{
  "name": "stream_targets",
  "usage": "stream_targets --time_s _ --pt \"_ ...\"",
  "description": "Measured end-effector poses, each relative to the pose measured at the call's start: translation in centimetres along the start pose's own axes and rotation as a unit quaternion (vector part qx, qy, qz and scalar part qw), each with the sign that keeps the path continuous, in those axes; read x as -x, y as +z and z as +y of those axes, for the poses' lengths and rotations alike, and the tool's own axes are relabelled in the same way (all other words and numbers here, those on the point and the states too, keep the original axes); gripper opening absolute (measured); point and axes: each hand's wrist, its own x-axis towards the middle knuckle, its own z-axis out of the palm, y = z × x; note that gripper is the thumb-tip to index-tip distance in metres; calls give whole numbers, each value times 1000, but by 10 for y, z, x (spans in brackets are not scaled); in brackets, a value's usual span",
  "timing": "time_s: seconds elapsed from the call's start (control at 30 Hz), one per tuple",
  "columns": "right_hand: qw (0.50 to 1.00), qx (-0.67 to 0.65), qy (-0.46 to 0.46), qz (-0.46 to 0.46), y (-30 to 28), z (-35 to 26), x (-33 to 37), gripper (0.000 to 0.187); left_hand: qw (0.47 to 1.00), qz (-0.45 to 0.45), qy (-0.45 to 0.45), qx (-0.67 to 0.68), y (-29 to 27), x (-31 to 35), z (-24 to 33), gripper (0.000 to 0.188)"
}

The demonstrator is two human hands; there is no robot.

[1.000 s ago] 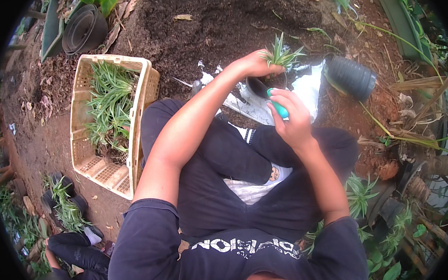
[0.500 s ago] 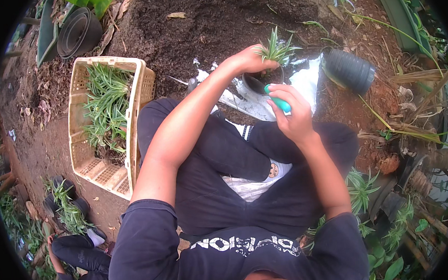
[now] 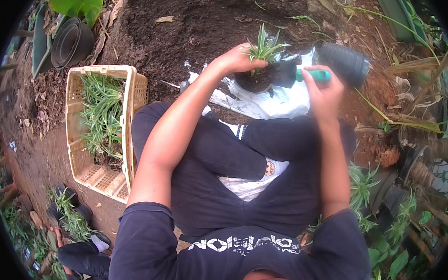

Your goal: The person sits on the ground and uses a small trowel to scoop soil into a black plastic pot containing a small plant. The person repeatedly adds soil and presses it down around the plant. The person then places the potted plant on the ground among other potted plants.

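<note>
My left hand (image 3: 235, 60) is closed on a small spider plant (image 3: 264, 52) with green and pale striped leaves, held upright over a black pot (image 3: 251, 86). Dark soil shows inside the pot. My right hand (image 3: 327, 93) grips the green handle of a hand trowel (image 3: 283, 74). The trowel's dark blade points left and lies at the pot's right rim; whether it touches the rim I cannot tell. Beneath the pot is a white sheet (image 3: 288, 105) smudged with soil, in front of my crossed legs.
A cream plastic crate (image 3: 140, 91) at my left holds several spider plants (image 3: 101, 109). Stacked black pots (image 3: 343, 63) lie on their side at the right; more pots (image 3: 73, 42) are far left. Loose dark soil (image 3: 187, 37) is heaped beyond. Another person (image 3: 85, 259) sits lower left.
My right hand has moved right and swung the trowel, so its blade now shows beside the pot. My left hand keeps hold of the plant over the pot. The whole view has shifted slightly.
</note>
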Motion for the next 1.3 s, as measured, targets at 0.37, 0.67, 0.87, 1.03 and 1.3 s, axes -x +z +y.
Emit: stream_targets --time_s 0.37,0.67,0.87,1.03,1.3 --pt "999 -17 18 -30 5 27 -11 11 994 9 65 -83 -1 2 -7 27" --pt "992 -43 10 -116 4 33 -50 15 946 157 168 -227 53 26 7 13" --pt "978 -46 -21 -203 5 24 -74 16 901 205 156 -350 76 34 26 9" --pt "967 -112 -6 -230 8 39 -92 18 890 204 113 -393 88 38 32 9" --pt "954 -86 -32 -286 24 32 -102 18 900 195 96 -377 92 41 35 11"
